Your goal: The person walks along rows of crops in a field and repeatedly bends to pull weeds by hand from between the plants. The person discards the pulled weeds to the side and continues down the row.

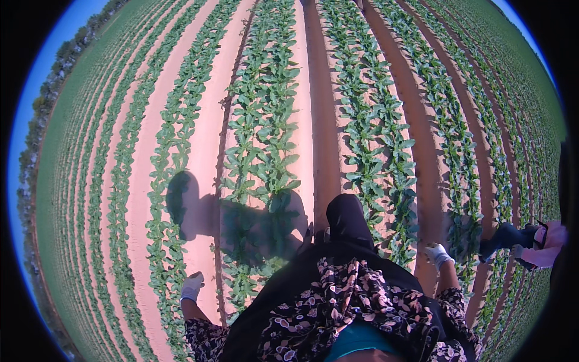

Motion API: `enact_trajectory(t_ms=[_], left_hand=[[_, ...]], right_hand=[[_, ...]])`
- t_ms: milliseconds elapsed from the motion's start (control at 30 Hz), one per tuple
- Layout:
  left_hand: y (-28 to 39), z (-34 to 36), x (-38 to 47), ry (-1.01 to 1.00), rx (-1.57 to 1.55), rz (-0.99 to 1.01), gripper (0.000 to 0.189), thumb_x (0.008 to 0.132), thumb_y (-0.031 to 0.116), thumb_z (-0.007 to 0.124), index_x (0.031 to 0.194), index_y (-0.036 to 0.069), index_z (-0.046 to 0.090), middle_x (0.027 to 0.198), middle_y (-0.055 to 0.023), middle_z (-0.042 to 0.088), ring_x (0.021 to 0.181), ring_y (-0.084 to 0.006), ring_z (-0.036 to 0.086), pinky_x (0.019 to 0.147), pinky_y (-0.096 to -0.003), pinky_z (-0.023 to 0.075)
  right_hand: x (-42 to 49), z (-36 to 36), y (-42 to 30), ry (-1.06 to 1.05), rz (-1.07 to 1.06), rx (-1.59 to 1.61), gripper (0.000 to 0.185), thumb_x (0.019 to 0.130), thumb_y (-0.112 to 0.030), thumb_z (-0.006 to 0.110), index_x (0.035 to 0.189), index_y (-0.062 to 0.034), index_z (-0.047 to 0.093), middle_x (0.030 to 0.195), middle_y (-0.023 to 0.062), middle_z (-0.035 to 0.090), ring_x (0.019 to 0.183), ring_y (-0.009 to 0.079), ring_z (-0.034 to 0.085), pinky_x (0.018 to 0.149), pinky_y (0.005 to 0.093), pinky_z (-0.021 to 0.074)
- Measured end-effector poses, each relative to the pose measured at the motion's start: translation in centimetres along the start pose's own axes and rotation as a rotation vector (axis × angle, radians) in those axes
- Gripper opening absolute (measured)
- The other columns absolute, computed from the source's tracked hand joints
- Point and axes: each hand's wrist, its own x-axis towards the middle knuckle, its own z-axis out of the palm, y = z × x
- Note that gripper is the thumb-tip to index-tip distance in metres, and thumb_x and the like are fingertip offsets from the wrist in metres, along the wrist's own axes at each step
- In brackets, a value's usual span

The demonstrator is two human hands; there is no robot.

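Observation:
My left hand (193, 287), in a pale work glove with a dark fingertip patch, hangs out to the side above a sandy strip (199, 262) between plant rows. Its fingers look loosely curled, and I see nothing in it. On the other side my right hand (437, 255), also gloved, is held over a brown furrow (425, 217) beside leafy green crop plants (400, 212). Its fingers curl partly, and whether they meet is too small to tell. Ahead of me runs a double row of broad-leaved plants (271, 131). Neither hand appears to touch a plant.
My dark-clad knee (347, 217) is raised over the furrow (323, 149) ahead. A person in a pink top (548, 244) is among the rows at the right. My shadow (258, 221) falls across the rows to the left. Trees (59, 77) border the field.

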Motion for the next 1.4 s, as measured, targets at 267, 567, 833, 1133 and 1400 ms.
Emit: enact_trajectory(t_ms=[267,567,833,1133,1400], left_hand=[[26.1,3.5,4.7,0.076,0.384,0.386,0.048,0.086,0.040,0.064,0.122,0.008,0.067,0.098,-0.0080,0.072,0.084,-0.0173,0.066,0.079,-0.0311,0.0505],[64.1,15.1,10.0,-0.051,0.625,0.957,0.040,0.091,0.033,0.059,0.122,0.008,0.065,0.105,-0.0119,0.071,0.091,-0.0216,0.067,0.083,-0.0304,0.0512],[69.1,19.9,12.6,-0.306,0.903,0.671,0.040,0.091,0.034,0.060,0.120,0.007,0.065,0.111,-0.0110,0.070,0.102,-0.0224,0.067,0.091,-0.0317,0.0505],[83.3,16.6,16.0,-0.010,0.651,0.537,0.042,0.089,0.035,0.062,0.122,0.010,0.065,0.118,-0.0102,0.069,0.104,-0.0216,0.066,0.093,-0.0299,0.0490],[89.7,21.4,30.5,-0.052,0.448,0.470,0.050,0.086,0.035,0.064,0.127,0.006,0.062,0.115,-0.0135,0.069,0.103,-0.0197,0.065,0.092,-0.0291,0.0485]], right_hand=[[10.6,-2.4,2.1,0.135,0.086,0.502,0.039,0.088,-0.024,0.060,0.126,-0.0163,0.058,0.080,0.0033,0.064,0.054,0.0168,0.058,0.045,0.0336,0.0436],[13.6,1.5,-8.0,0.157,0.374,0.771,0.032,0.091,-0.030,0.059,0.121,-0.0211,0.060,0.084,0.0035,0.067,0.054,0.0176,0.058,0.049,0.0359,0.0454],[21.7,-7.0,-22.0,0.089,0.328,0.687,0.039,0.091,-0.027,0.060,0.128,-0.0161,0.057,0.087,0.0049,0.066,0.063,0.0178,0.060,0.057,0.0366,0.0483],[35.5,-26.5,-46.2,0.464,-0.228,0.135,0.050,0.089,-0.024,0.063,0.135,-0.0071,0.054,0.102,0.0093,0.068,0.083,0.0184,0.065,0.075,0.0360,0.0541],[40.7,-33.1,-79.4,0.192,-0.674,0.316,0.054,0.086,-0.010,0.068,0.137,-0.0026,0.052,0.114,0.0068,0.065,0.096,0.0121,0.058,0.084,0.0260,0.0482]])
